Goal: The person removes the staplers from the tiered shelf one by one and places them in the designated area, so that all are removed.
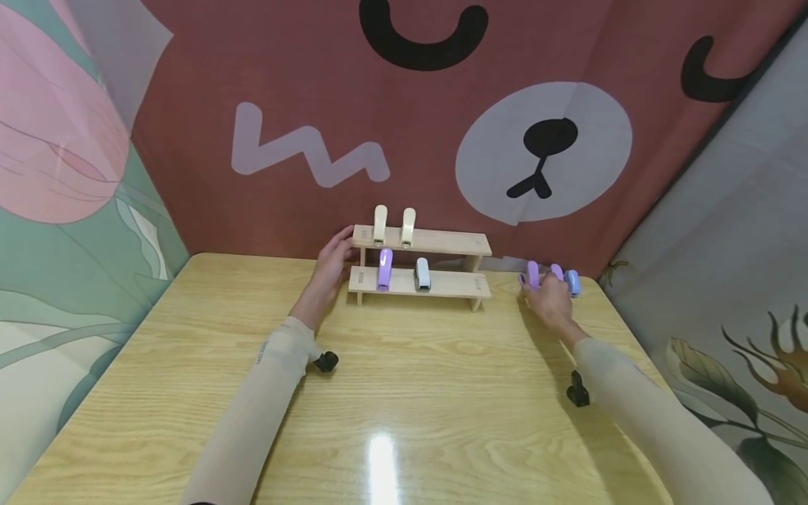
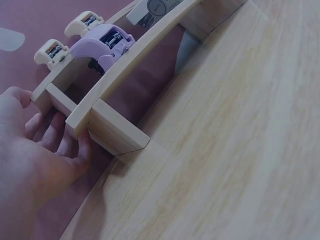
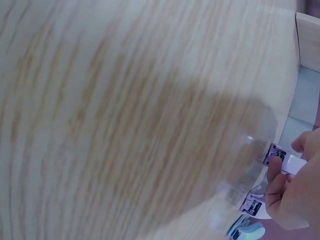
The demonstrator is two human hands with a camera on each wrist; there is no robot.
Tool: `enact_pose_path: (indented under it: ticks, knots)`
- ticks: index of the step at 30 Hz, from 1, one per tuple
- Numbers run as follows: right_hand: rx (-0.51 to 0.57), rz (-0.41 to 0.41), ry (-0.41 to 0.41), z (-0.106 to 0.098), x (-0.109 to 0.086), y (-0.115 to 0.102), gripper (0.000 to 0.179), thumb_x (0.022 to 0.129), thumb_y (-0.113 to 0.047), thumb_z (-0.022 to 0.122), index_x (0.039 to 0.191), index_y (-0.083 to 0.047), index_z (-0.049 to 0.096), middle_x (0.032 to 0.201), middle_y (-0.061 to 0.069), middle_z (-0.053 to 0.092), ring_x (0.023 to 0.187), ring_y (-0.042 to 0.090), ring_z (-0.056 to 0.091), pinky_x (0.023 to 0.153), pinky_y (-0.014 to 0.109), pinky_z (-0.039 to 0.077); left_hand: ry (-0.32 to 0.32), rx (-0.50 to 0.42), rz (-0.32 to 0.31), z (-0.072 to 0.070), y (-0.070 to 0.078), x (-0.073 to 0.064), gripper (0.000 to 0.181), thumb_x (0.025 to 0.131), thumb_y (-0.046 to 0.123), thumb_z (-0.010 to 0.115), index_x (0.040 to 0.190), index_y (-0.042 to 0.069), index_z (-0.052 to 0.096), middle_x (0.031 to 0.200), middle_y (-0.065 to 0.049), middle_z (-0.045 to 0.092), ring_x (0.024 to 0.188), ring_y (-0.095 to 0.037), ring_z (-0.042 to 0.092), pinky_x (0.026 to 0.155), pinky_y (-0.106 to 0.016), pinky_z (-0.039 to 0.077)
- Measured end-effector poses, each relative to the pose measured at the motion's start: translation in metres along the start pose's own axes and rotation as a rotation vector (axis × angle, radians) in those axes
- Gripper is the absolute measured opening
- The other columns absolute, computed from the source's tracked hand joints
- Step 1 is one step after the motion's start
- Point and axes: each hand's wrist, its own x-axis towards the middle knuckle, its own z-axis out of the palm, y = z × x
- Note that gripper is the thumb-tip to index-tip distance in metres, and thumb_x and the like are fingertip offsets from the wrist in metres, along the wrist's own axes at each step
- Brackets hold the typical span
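A two-step wooden stand [image 1: 442, 282] carries two cream staplers [image 1: 408, 226] on its upper shelf. On the lower shelf sit a purple stapler [image 1: 385, 268] and a white-and-grey stapler [image 1: 422, 273]. My left hand [image 1: 331, 266] holds the stand's left end, fingers curled against the shelf ends in the left wrist view. Far to the right, my right hand [image 1: 549, 300] pinches a purple stapler [image 3: 295, 164] between thumb and finger. Another purple stapler [image 3: 254, 202] lies right beside that hand, partly covered by it, and a blue stapler [image 1: 572, 282] stands just past it.
The light wooden table [image 1: 391, 372] stretches out in front of the stand. A hanging cloth with a bear print [image 1: 303, 77] rises behind the table's back edge. At the right side hangs a grey patterned curtain [image 1: 713, 231].
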Motion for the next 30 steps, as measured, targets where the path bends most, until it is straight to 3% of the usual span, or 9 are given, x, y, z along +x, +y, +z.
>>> enact_pose_path:
  ticks: [8,15,22,30]
  knots:
    - [-0.014,0.012,0.013,-0.004,0.003,-0.003,0.036,0.093,-0.029,0.067,0.102,0.006,0.063,0.095,0.029,0.067,0.084,0.041,0.062,0.068,0.054,0.05,0.001,-0.01,-0.005,-0.001,0.0,0.001,0.044,0.103,0.026,0.06,0.146,0.032,0.057,0.133,-0.011,0.061,0.121,-0.028,0.055,0.098,-0.044,0.046]
    - [-0.03,-0.005,0.02,-0.016,0.001,-0.011,0.037,0.097,-0.034,0.06,0.1,0.004,0.06,0.095,0.027,0.065,0.086,0.043,0.06,0.069,0.056,0.047,-0.009,-0.006,-0.001,-0.002,0.0,0.001,0.045,0.103,0.028,0.06,0.147,0.031,0.056,0.134,-0.01,0.06,0.121,-0.028,0.055,0.099,-0.046,0.045]
    - [-0.035,-0.04,0.019,-0.026,-0.003,-0.025,0.048,0.095,-0.036,0.058,0.12,0.005,0.06,0.109,0.027,0.067,0.095,0.043,0.063,0.075,0.057,0.048,-0.005,-0.008,-0.003,-0.002,0.0,0.002,0.045,0.103,0.026,0.06,0.147,0.03,0.056,0.133,-0.01,0.061,0.12,-0.028,0.055,0.102,-0.048,0.044]
    - [0.017,-0.081,0.019,-0.032,-0.005,-0.057,0.042,0.095,-0.033,0.053,0.118,0.001,0.06,0.097,0.019,0.068,0.08,0.034,0.065,0.067,0.051,0.05,-0.013,0.006,0.0,-0.002,0.001,0.002,0.043,0.104,0.027,0.057,0.147,0.032,0.056,0.135,-0.008,0.059,0.122,-0.026,0.054,0.104,-0.049,0.043]
